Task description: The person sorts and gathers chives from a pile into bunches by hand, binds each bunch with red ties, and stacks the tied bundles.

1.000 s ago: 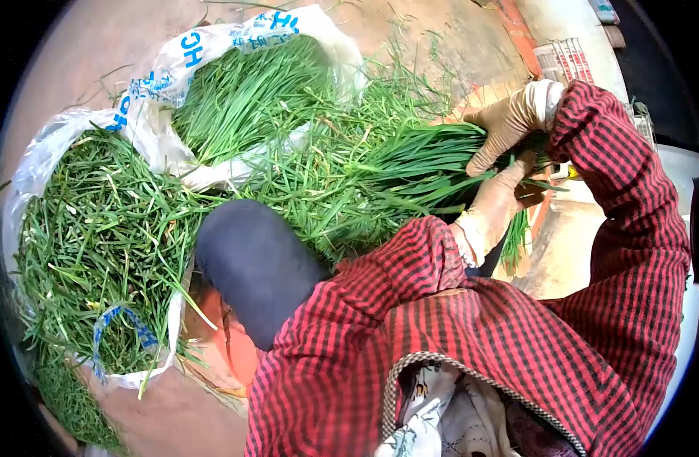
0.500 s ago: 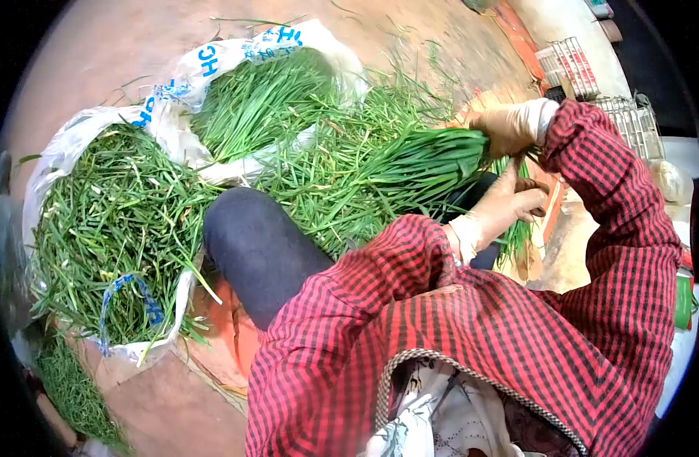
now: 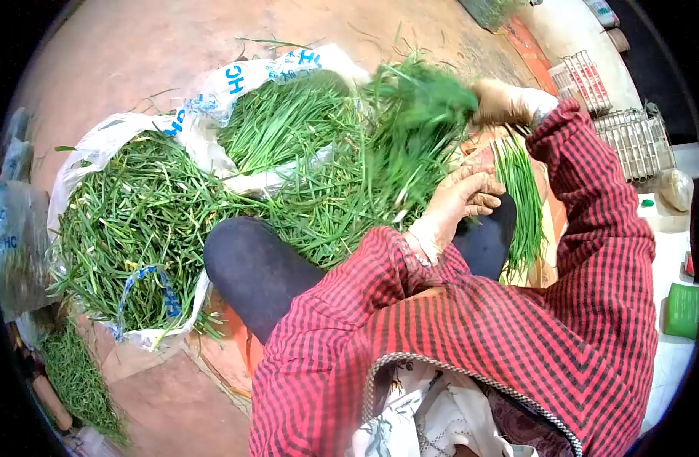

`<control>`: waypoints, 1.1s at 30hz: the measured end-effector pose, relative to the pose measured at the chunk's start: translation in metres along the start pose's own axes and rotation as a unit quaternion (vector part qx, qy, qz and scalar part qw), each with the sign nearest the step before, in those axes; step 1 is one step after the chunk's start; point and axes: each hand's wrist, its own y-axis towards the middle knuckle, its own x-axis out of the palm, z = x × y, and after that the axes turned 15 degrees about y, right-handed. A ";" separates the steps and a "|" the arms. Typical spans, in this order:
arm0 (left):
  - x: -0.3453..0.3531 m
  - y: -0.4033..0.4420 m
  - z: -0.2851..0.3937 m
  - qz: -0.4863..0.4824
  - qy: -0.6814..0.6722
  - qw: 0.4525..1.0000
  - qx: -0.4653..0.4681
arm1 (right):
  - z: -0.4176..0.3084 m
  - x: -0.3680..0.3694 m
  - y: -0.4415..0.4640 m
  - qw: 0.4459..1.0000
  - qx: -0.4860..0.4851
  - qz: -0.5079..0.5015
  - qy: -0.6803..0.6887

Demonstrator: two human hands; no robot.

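Note:
Long green leaves hang in a motion-blurred bunch (image 3: 422, 114) from my right hand (image 3: 505, 103), whose fingers are closed round one end. Below it, my left hand (image 3: 457, 199) is closed, its fingers curled together; what they hold, if anything, is hidden. A neater bunch of greens (image 3: 521, 202) lies just right of my left hand, over a pale surface beside my knee. Loose cut greens (image 3: 319, 221) are heaped between my knees, left of both hands. The bunch's lower part spreads over this heap.
Two white plastic bags full of greens, one at the left (image 3: 105, 141) and one at the upper middle (image 3: 212, 148), stand open. Wire racks (image 3: 631, 145), a green packet (image 3: 681, 311) and a clear bag (image 3: 675, 189) are at the right. More greens (image 3: 75, 373) lie at the lower left.
My right hand has lifted the bunch and swung it up and left, blurring it. My left hand has moved left, away from my right hand, and its fingers have curled. The neater bunch is more exposed.

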 end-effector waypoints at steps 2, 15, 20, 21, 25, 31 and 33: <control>-0.001 -0.001 0.000 -0.005 -0.012 1.000 0.004 | -0.015 -0.004 -0.010 0.992 -0.066 -0.084 0.066; -0.004 0.000 0.006 -0.087 -0.066 0.994 -0.006 | -0.006 -0.022 -0.008 0.989 -0.106 -0.087 -0.052; -0.005 0.003 -0.004 -0.126 -0.091 0.988 -0.022 | 0.016 -0.043 -0.019 0.995 -0.014 0.081 -0.056; -0.003 0.001 -0.006 -0.123 -0.085 0.988 -0.027 | 0.020 -0.042 -0.024 0.999 -0.017 -0.003 -0.035; 0.003 -0.001 -0.007 -0.063 -0.092 0.994 -0.015 | 0.013 -0.028 -0.045 0.990 -0.039 0.138 -0.014; -0.026 -0.012 -0.024 0.073 -0.163 0.983 -0.033 | -0.038 0.092 -0.099 0.997 -0.064 -0.004 0.048; -0.046 -0.015 -0.040 0.125 -0.241 0.961 -0.047 | -0.046 0.150 -0.098 0.992 -0.112 0.005 0.050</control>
